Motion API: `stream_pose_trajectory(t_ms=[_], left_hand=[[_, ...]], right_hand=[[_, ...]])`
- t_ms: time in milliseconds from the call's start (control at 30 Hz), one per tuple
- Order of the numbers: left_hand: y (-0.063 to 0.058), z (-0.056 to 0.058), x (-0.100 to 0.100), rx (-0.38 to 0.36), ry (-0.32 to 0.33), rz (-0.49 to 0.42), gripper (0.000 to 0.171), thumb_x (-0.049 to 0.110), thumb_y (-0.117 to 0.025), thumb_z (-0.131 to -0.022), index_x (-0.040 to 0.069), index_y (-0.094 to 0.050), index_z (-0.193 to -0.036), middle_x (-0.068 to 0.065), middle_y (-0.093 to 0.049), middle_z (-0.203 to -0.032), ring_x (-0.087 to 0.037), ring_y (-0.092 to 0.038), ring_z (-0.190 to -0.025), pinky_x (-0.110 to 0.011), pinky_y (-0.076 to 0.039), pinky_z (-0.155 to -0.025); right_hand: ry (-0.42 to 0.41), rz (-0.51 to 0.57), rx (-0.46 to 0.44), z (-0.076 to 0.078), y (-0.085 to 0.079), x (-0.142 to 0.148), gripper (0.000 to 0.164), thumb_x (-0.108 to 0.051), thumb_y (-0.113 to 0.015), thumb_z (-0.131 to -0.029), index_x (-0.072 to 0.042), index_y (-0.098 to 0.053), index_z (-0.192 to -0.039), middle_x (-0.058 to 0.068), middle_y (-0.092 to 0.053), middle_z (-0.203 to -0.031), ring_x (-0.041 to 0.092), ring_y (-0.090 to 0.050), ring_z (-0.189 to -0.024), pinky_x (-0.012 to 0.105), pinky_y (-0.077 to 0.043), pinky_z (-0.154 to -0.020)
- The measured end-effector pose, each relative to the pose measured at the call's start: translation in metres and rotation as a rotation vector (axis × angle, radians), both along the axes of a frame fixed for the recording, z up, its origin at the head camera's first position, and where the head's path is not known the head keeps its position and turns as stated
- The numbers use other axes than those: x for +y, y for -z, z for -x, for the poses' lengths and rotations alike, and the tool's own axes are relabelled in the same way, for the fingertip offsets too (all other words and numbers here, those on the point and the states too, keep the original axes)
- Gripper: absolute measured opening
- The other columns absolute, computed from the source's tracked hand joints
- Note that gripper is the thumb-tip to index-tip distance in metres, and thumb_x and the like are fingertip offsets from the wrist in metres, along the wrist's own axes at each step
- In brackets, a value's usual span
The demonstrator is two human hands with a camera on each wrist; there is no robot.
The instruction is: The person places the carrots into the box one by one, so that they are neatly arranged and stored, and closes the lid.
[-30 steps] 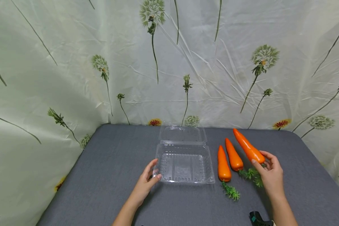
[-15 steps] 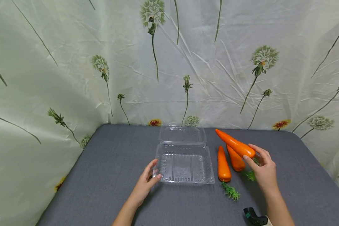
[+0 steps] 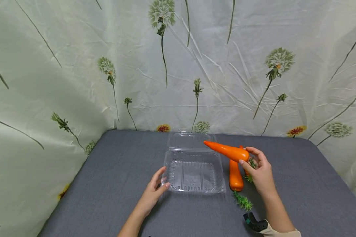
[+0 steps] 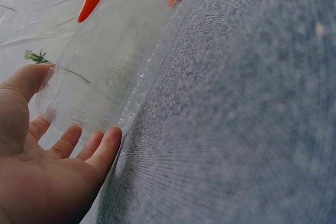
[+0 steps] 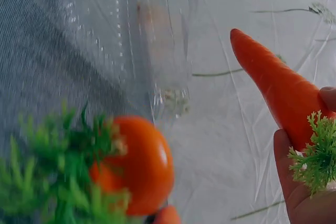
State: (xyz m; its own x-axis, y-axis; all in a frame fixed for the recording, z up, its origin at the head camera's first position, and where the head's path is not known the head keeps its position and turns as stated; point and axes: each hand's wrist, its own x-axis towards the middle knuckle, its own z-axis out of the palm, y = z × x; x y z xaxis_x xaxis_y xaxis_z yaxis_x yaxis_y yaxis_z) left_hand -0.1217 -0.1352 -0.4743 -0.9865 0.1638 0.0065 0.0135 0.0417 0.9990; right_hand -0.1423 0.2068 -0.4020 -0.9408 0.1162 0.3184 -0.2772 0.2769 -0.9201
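Note:
A clear plastic clamshell container (image 3: 192,190) lies with its lid folded back on the table. At its front left corner my left hand (image 3: 149,194) holds it, thumb at the rim and fingers along the outer wall (image 4: 68,156). My right hand (image 3: 262,171) grips an orange carrot (image 3: 226,151) by its thick end, near the green leaves (image 5: 320,153). The carrot is raised, its tip pointing left over the container's right rear part. Beneath it on the table lies a second carrot (image 3: 235,179), leaves toward me. A third is mostly hidden behind the right hand and the raised carrot.
A grey cloth (image 3: 106,184) covers the table. Behind and to the left hangs a pale curtain (image 3: 136,65) printed with dandelions. A black device (image 3: 255,223) is strapped at my right wrist, close to the loose carrot's leaves (image 3: 242,200).
My right hand has carried its carrot leftward from beyond the other two to over the container's right side, turning it flatter. The left hand and container have stayed in place.

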Motion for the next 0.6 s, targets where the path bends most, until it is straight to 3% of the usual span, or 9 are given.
stream_pose_trajectory(t_ms=[167, 367, 533, 600], left_hand=[[0.0, 0.0, 0.0, -0.006, 0.002, -0.003, 0.062, 0.006, -0.059, -0.086, 0.01, -0.028, -0.139, -0.017, -0.024, -0.141, -0.037, -0.034, -0.12, -0.046, -0.035, -0.089], [0.0, -0.001, 0.0, 0.009, 0.006, -0.016, 0.062, 0.009, -0.059, -0.087, 0.013, -0.028, -0.139, -0.016, -0.023, -0.141, -0.036, -0.033, -0.121, -0.045, -0.034, -0.09], [-0.018, -0.008, 0.003, 0.007, 0.011, -0.017, 0.06, 0.004, -0.057, -0.087, 0.006, -0.027, -0.139, -0.02, -0.023, -0.14, -0.04, -0.032, -0.121, -0.046, -0.033, -0.09], [-0.017, -0.007, 0.003, 0.006, 0.008, -0.006, 0.061, 0.006, -0.058, -0.087, 0.008, -0.027, -0.139, -0.018, -0.024, -0.14, -0.038, -0.033, -0.121, -0.046, -0.034, -0.09]], right_hand=[[-0.048, 0.037, 0.01, 0.007, 0.0, -0.013, 0.044, -0.007, -0.064, -0.083, -0.001, -0.045, -0.123, 0.012, -0.048, -0.124, 0.007, -0.046, -0.106, 0.015, -0.04, -0.081], [-0.093, 0.085, -0.016, 0.014, 0.004, -0.03, 0.043, -0.009, -0.066, -0.081, -0.002, -0.05, -0.12, 0.005, -0.05, -0.12, 0.011, -0.049, -0.102, 0.018, -0.043, -0.078], [-0.116, 0.071, -0.031, 0.015, 0.002, -0.045, 0.042, -0.009, -0.067, -0.081, -0.002, -0.051, -0.119, 0.01, -0.049, -0.12, 0.015, -0.046, -0.105, 0.019, -0.043, -0.076], [-0.125, 0.07, -0.036, 0.016, 0.003, -0.05, 0.041, -0.01, -0.067, -0.081, -0.001, -0.052, -0.118, 0.011, -0.049, -0.121, 0.016, -0.045, -0.106, 0.019, -0.043, -0.076]])
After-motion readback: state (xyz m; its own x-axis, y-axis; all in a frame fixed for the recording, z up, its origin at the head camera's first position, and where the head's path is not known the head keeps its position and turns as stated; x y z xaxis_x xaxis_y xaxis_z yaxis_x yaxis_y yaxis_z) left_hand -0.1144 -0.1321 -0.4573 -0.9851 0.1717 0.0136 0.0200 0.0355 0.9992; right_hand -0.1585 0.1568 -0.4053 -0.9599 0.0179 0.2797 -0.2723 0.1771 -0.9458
